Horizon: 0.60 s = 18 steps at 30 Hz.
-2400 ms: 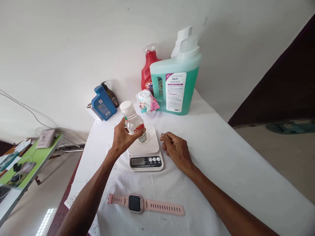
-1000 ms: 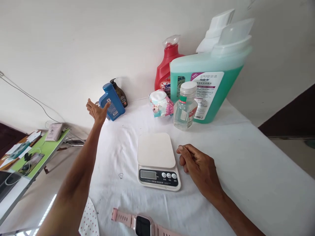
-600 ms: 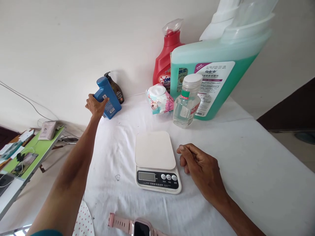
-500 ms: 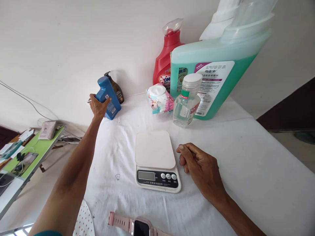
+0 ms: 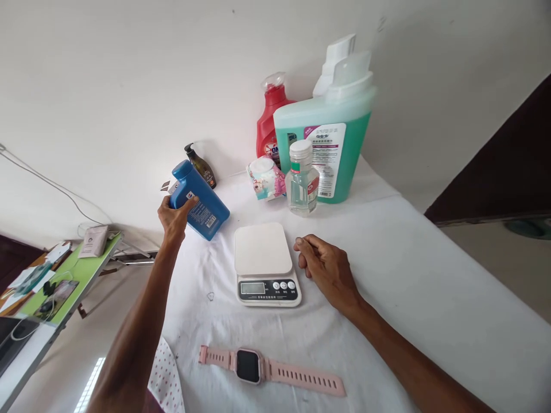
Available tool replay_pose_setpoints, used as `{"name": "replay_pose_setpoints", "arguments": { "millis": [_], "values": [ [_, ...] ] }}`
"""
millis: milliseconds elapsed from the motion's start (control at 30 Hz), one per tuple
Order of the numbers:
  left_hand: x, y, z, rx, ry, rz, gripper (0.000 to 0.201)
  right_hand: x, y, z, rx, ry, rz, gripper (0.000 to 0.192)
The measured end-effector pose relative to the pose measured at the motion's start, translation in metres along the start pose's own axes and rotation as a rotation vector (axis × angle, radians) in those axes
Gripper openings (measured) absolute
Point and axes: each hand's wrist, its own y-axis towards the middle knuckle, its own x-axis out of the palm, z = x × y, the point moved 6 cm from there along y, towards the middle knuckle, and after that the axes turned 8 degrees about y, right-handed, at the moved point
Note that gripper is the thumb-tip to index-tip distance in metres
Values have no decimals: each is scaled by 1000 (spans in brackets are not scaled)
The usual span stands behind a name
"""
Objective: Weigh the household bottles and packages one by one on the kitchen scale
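Left hand [image 5: 173, 216] around tilted blue bottle [image 5: 200, 201], right hand [image 5: 323, 265] beside white scale [image 5: 266, 264].
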Motion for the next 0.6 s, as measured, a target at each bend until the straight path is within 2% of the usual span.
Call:
{"name": "replay_pose_setpoints", "arguments": {
  "millis": [133, 233, 367, 500, 600],
  "values": [
    [-25, -34, 42, 115, -108, -63, 46, 1, -2, -3, -13, -13, -7, 40],
    [-30, -58, 71, 172, -145, -153, 45, 1, -2, -4, -13, -7, -6, 39],
    [-16, -89, 91, 219, -135, -250, 43, 0, -2, -3, -9, 10, 4, 39],
    [6, -109, 92, 224, -98, -323, 40, -1, -1, -3, -12, 21, 14, 40],
    [13, -114, 92, 237, -66, -330, 39, -1, -1, -3, -12, 25, 13, 39]
  ]
}}
